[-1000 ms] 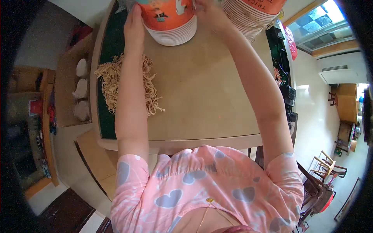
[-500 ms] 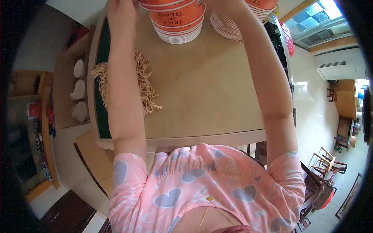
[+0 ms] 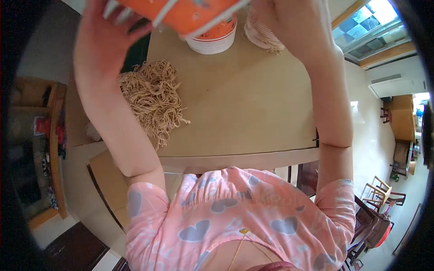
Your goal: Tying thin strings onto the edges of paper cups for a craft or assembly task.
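Observation:
A stack of orange buckets with white rims (image 3: 181, 12) is tilted in the air at the upper edge, smeared by motion and partly cut off. My left hand (image 3: 105, 43) has its fingers wrapped round the stack's left end. At the other end is my right hand (image 3: 294, 25); its fingers run out of the picture, so their grip is hidden. Below the raised stack, another stack of orange buckets (image 3: 211, 44) stands on the table, its white rims downward. A white-rimmed stack with beige cords (image 3: 262, 34) sits beside my right hand. Beneath my left forearm lies a heap of beige cords (image 3: 153, 97).
The brown table top (image 3: 244, 104) stretches between my arms to its front edge. A cardboard box (image 3: 106, 185) stands at the lower left, near a wooden cabinet (image 3: 56, 149). Chairs (image 3: 377, 194) are off to the right.
The orange stack has been lifted and tilted to the left. My left hand has come left and nearer, baring more of the cords. My right hand has shifted right.

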Demonstrator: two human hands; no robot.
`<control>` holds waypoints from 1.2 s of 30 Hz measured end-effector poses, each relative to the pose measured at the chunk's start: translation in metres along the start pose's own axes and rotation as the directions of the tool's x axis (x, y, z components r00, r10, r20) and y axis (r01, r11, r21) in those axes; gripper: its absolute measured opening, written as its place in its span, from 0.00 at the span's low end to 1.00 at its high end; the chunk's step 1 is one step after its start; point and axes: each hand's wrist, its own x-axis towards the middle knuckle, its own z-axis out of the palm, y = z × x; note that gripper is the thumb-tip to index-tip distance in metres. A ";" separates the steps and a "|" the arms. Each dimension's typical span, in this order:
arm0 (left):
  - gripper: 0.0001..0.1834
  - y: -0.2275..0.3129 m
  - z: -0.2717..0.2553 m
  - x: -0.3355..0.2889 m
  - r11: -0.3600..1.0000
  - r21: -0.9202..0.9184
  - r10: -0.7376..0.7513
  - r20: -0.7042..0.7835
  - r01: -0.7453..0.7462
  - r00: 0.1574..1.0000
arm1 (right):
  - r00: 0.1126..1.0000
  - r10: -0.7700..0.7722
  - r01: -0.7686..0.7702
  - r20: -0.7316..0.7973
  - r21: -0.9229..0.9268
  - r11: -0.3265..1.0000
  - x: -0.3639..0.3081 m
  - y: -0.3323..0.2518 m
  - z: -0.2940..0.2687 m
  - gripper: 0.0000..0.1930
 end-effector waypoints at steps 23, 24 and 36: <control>0.29 -0.157 0.055 -0.143 0.798 0.496 0.019 -0.588 0.342 0.809 | 0.520 0.660 -0.833 0.542 0.149 0.533 -0.101 0.008 0.025 0.12; 0.29 -0.158 0.054 -0.145 0.771 0.572 0.121 -0.564 0.280 0.817 | 0.529 0.715 -0.845 0.457 0.207 0.493 -0.098 0.004 0.009 0.11; 0.09 -0.165 0.095 -0.156 -0.032 0.991 0.012 0.133 -0.133 0.991 | 0.151 0.989 -0.933 0.000 0.330 0.143 -0.246 0.036 -0.006 0.13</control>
